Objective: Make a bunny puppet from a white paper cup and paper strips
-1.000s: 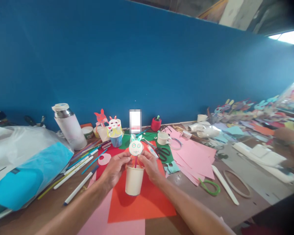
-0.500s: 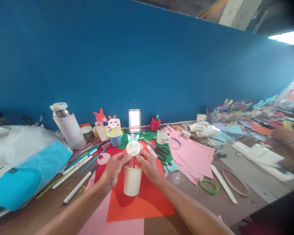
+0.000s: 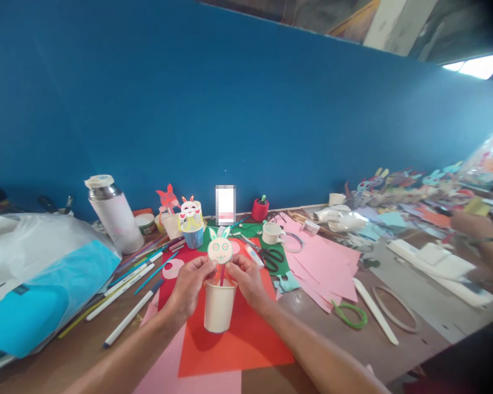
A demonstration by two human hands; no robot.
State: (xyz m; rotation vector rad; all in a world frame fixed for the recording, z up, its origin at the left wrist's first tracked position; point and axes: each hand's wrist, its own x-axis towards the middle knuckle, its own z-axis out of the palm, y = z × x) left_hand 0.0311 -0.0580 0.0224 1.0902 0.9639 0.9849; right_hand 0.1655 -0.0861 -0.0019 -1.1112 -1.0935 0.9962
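Observation:
A white paper rabbit (image 3: pixel 220 251) with green-edged ears and a drawn face is upright in the middle, above a white paper cup (image 3: pixel 219 311). My left hand (image 3: pixel 191 282) pinches its lower left side, and my right hand (image 3: pixel 247 279) pinches the lower right. A dark red stick and orange strips run down between my thumbs into the cup. The frames do not show whether the cup rests on the orange-red paper sheet (image 3: pixel 238 347) or hangs just above it. Scissors (image 3: pixel 273 257) lie beyond my right hand.
On the left are a white flask (image 3: pixel 115 216), several markers (image 3: pixel 127 325) and a blue-and-white bag (image 3: pixel 45 295). Behind stand decorated cups (image 3: pixel 193 230). Pink sheets (image 3: pixel 324 257), a green pipe cleaner loop (image 3: pixel 351 316) and another person's hand (image 3: pixel 476 224) are on the right.
My hands, the rabbit and the cup have shifted slightly left and down in view. My pinch on the rabbit stays the same. The other person's hand at right has moved.

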